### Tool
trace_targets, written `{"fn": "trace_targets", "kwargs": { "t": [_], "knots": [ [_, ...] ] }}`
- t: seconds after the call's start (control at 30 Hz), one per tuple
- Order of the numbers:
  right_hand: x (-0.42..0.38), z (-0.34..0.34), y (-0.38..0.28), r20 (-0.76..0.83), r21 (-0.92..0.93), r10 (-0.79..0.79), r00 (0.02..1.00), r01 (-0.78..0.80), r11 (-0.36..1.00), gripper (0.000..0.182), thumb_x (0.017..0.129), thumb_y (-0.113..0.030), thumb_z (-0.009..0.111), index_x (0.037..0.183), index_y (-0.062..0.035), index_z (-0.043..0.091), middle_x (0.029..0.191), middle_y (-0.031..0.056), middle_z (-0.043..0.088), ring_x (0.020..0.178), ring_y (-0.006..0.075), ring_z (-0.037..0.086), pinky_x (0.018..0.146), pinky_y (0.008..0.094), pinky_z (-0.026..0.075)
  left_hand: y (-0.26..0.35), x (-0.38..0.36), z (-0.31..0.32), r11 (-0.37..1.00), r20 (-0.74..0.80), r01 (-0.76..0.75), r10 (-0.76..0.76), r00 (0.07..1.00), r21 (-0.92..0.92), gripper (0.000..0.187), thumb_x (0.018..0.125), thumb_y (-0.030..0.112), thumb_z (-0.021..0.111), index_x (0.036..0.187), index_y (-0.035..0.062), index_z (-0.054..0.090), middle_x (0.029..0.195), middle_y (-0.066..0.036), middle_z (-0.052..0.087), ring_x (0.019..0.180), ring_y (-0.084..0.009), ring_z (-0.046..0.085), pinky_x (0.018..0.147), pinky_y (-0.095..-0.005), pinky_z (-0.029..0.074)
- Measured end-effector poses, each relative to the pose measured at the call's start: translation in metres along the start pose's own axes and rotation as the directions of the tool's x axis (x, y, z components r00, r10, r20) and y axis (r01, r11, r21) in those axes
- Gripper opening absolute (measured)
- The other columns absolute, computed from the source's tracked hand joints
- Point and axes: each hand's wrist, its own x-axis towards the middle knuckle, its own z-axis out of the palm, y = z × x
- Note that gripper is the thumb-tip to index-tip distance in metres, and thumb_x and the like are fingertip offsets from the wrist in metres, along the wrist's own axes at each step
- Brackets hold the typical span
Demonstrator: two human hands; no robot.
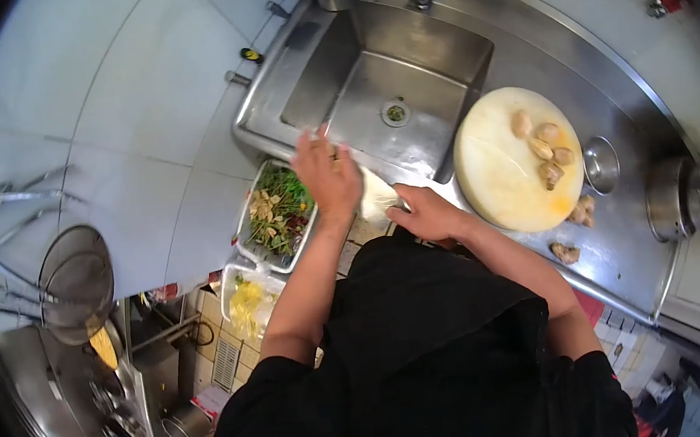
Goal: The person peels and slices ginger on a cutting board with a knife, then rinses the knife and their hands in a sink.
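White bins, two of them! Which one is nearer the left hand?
The bin heaped with green leaves, nearer the left hand; the other bin, lower in view, holds yellow scraps.

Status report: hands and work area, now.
Right hand holding pale object. Left hand beside it, blurred, grip unclear. Chunks on round board, apart from both hands.

L fingers (pixel 321 156) blurred, wht item (pixel 376 193) partly hid

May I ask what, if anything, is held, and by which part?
The right hand appears to hold a pale item by its right end; what it is, and whether the left hand grips it, is unclear.
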Motion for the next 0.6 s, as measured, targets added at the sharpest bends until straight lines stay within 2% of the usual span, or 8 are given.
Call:
{"fn": "trace_targets", "kwargs": {
  "t": [0.1, 0.17, 0.2, 0.33, 0.4, 0.43, 0.57, 0.6],
  "knots": [
    [0.013, 0.002, -0.028, 0.084, -0.082, -0.022, 0.996, 0.028, 0.996, 0.037, 0.098, -0.033, 0.059, 0.11, 0.0015, 0.057, 0.103, 0.0301, 0.066, 0.102, 0.0466, 0.064, 0.087, 0.0506, 0.049, -0.067, 0.011, -0.041, 0.987, -0.141, 0.155, -0.158, 0.977, -0.028, 0.049, 0.102, 0.036, 0.057, 0.138, 0.0037, 0.059, 0.14, -0.024, 0.058, 0.135, -0.0404, 0.05, 0.113, -0.0502, 0.037],
    [0.016, 0.004, -0.02, 0.047, -0.111, -0.058, 0.997, 0.063, 0.992, 0.035, 0.097, -0.032, 0.059, 0.109, 0.001, 0.058, 0.107, 0.028, 0.066, 0.106, 0.0466, 0.063, 0.09, 0.0502, 0.048, -0.125, 0.017, -0.06, 0.896, -0.007, 0.442, -0.442, 0.897, -0.045, 0.056, 0.102, 0.047, 0.057, 0.136, 0.0025, 0.061, 0.137, -0.024, 0.062, 0.132, -0.0403, 0.054, 0.11, -0.0466, 0.041],
    [0.009, 0.0, -0.015, 0.004, -0.112, -0.025, 1.0, 0.026, 0.993, 0.035, 0.097, -0.032, 0.059, 0.109, 0.001, 0.058, 0.107, 0.028, 0.066, 0.106, 0.0466, 0.063, 0.09, 0.0502, 0.048, -0.179, 0.008, -0.055, 0.847, -0.012, 0.496, -0.503, 0.864, 0.192, 0.074, 0.096, 0.06, 0.06, 0.14, 0.0012, 0.058, 0.14, -0.026, 0.059, 0.126, -0.0419, 0.059, 0.106, -0.0501, 0.046],
    [-0.051, -0.043, -0.001, -0.209, 0.119, 0.169, 0.963, -0.147, 0.982, 0.035, 0.098, -0.031, 0.059, 0.112, 0.0005, 0.059, 0.101, 0.0257, 0.067, 0.09, 0.0405, 0.067, 0.085, 0.0484, 0.051, -0.232, -0.009, -0.082, 0.643, -0.131, 0.625, -0.643, 0.754, 0.442, 0.114, 0.08, 0.09, 0.05, 0.159, 0.0087, 0.035, 0.161, -0.021, 0.037, 0.15, -0.0366, 0.033, 0.116, -0.068, 0.022],
    [-0.089, -0.049, 0.038, -0.293, 0.423, 0.339, 0.894, -0.196, 0.884, 0.035, 0.099, -0.031, 0.059, 0.114, 0.0003, 0.059, 0.086, 0.0193, 0.066, 0.067, 0.0293, 0.066, 0.069, 0.0439, 0.053, -0.223, -0.005, -0.092, 0.688, -0.217, 0.615, -0.58, 0.785, 0.385, 0.105, 0.086, 0.084, 0.051, 0.156, 0.0064, 0.039, 0.159, -0.023, 0.04, 0.148, -0.04, 0.036, 0.117, -0.0592, 0.028],
    [-0.112, -0.045, 0.054, -0.482, 0.423, 0.303, 0.822, -0.085, 0.902, 0.022, 0.104, -0.024, 0.058, 0.116, -0.0061, 0.059, 0.066, -0.0013, 0.051, 0.05, 0.009, 0.049, 0.044, 0.0281, 0.04, -0.22, 0.001, -0.09, 0.717, -0.262, 0.613, -0.554, 0.79, 0.332, 0.099, 0.089, 0.079, 0.054, 0.155, 0.0057, 0.04, 0.158, -0.023, 0.04, 0.146, -0.0408, 0.037, 0.118, -0.0552, 0.031],
    [-0.212, -0.032, 0.096, -0.604, 0.684, 0.565, 0.562, 0.004, 0.729, 0.023, 0.105, -0.02, 0.058, 0.125, -0.0069, 0.059, 0.065, -0.0031, 0.049, 0.049, 0.0078, 0.047, 0.044, 0.0256, 0.04, -0.189, 0.043, -0.048, 0.908, -0.295, 0.369, -0.305, 0.906, 0.196, 0.076, 0.097, 0.057, 0.062, 0.149, 0.003, 0.047, 0.149, -0.023, 0.05, 0.135, -0.0373, 0.05, 0.111, -0.0448, 0.041],
    [-0.237, -0.024, 0.102, -0.618, 0.725, 0.609, 0.497, 0.061, 0.686, 0.021, 0.105, -0.02, 0.058, 0.121, -0.0055, 0.059, 0.067, -0.0018, 0.049, 0.049, 0.0082, 0.047, 0.044, 0.0259, 0.04, -0.165, 0.058, -0.025, 0.944, -0.113, 0.328, -0.33, 0.937, -0.035, 0.065, 0.098, 0.048, 0.064, 0.143, 0.0022, 0.052, 0.14, -0.022, 0.057, 0.127, -0.0332, 0.056, 0.107, -0.0411, 0.045]
  ]
}}
